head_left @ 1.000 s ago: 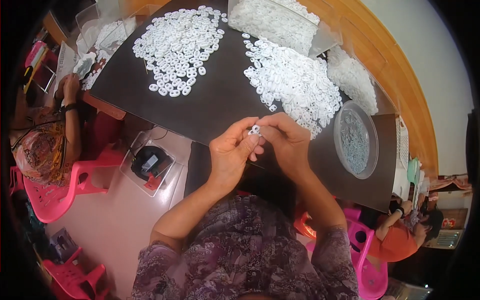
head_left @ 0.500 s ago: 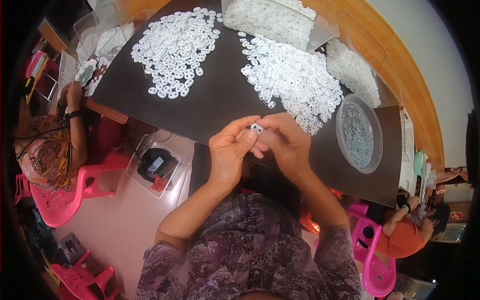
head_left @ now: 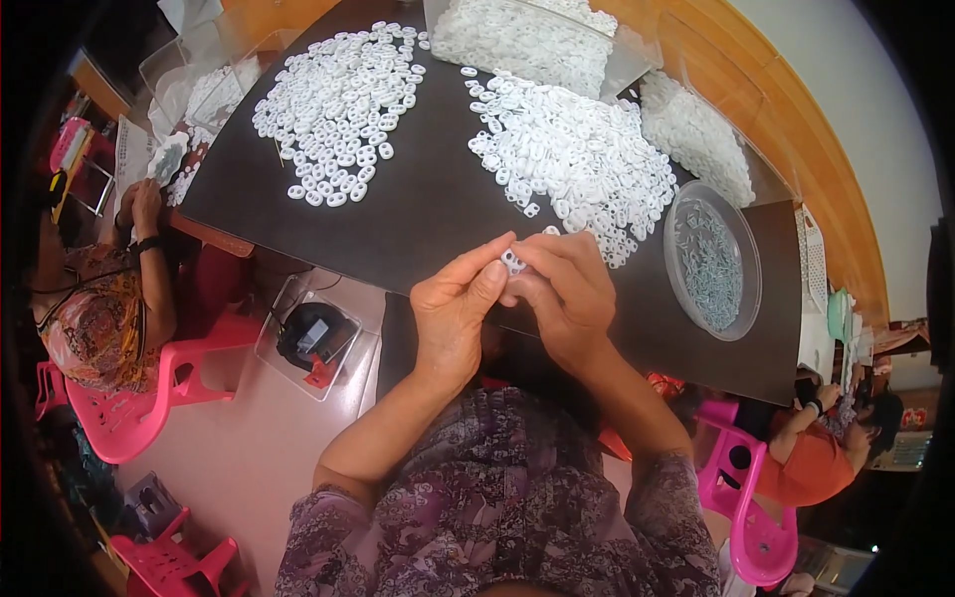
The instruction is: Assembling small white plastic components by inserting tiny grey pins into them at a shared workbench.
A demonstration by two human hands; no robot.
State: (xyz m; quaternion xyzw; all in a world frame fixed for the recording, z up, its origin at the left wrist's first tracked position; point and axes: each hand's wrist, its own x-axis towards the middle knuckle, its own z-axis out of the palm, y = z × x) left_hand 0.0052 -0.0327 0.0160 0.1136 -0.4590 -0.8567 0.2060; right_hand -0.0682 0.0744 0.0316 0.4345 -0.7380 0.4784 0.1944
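Observation:
A small white plastic piece with two holes (head_left: 512,261) is between my hands, just over the table's near edge. My left hand (head_left: 450,310) pinches it between thumb and forefinger from the left. The curled fingers of my right hand (head_left: 569,298) close on it from the right and hide part of it. Another white bit (head_left: 550,231) shows just beyond my right knuckles; whether it lies on the table or in the hand, I cannot tell. Beyond the hands spreads a heap of thin white two-holed pieces (head_left: 577,149). Thicker white oval pieces (head_left: 343,99) form a second heap at the far left.
On the dark table (head_left: 398,229), a round clear tray (head_left: 753,274) of small metallic parts stands at right. Clear bins (head_left: 637,60) of white pieces line the back. Co-workers sit left and right on pink chairs (head_left: 129,408). A stool holding a black device (head_left: 310,333) stands below.
Both hands still hold the white piece, now turned with its holes more visible. My right fingers have shifted and curled more. The whole view has shifted slightly.

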